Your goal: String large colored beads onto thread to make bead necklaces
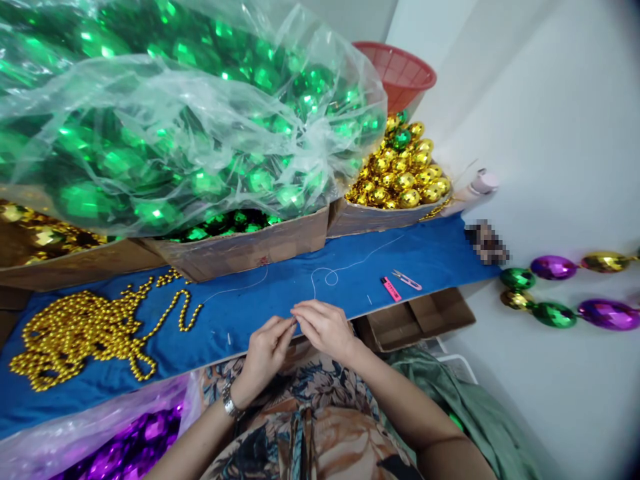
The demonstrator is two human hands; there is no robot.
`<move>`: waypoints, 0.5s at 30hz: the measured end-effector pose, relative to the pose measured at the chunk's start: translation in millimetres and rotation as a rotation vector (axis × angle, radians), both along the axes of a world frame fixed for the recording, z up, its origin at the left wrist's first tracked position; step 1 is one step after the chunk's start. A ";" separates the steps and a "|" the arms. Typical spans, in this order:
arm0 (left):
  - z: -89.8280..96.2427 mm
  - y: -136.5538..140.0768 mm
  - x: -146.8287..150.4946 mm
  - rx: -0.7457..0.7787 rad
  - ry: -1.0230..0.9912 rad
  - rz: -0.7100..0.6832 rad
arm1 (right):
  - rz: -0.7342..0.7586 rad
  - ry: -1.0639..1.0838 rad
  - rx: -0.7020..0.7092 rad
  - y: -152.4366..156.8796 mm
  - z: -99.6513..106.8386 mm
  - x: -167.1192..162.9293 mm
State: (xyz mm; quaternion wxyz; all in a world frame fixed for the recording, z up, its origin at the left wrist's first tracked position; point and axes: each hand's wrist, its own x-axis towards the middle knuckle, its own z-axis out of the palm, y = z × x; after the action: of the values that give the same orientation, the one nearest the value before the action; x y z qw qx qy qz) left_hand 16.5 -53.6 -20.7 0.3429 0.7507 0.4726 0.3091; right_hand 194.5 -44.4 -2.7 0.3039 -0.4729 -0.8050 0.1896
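Observation:
My left hand [270, 347] and my right hand [325, 327] meet at the table's front edge, both closed in a pinch with fingertips touching. A thin white thread [340, 268] loops across the blue cloth and runs down to my right fingers. What lies between my left fingertips is too small to make out. On the left, strings of gold beads [80, 340] lie in a heap, with one tail curling toward the middle. A pink cutter-like tool [391, 289] and small thread snips [407, 280] rest right of my hands.
Cardboard boxes [250, 247] line the back of the blue cloth [430, 250]. A clear bag of green beads [200, 133] bulges above them. Gold beads [405, 180] fill the right box, near a red basket [407, 73]. A large bead garland [555, 313] hangs at right.

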 end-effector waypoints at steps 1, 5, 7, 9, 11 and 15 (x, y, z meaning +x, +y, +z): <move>-0.4 0.5 -0.3 -0.024 -0.017 0.002 | -0.006 0.015 -0.013 0.3 -0.1 0.3; -2.8 2.0 -2.7 -0.098 -0.065 0.005 | -0.010 0.057 -0.088 0.7 3.8 0.7; -3.3 2.3 -3.5 -0.110 -0.069 0.004 | -0.009 0.060 -0.119 0.7 6.2 0.4; -3.2 2.5 -3.4 -0.114 -0.064 0.001 | -0.008 0.062 -0.132 0.8 6.8 -0.4; -2.7 2.6 -2.6 -0.117 -0.057 0.000 | -0.003 0.065 -0.130 1.2 5.6 -1.7; -2.9 2.5 -1.1 -0.126 -0.076 0.011 | -0.022 0.032 -0.116 2.2 2.2 -4.2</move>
State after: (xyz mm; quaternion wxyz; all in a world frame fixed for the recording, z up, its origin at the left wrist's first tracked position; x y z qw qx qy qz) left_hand 15.3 -51.1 -23.7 0.4055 0.7128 0.4818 0.3088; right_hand 190.2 -42.2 -0.4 0.2910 -0.4955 -0.7825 0.2399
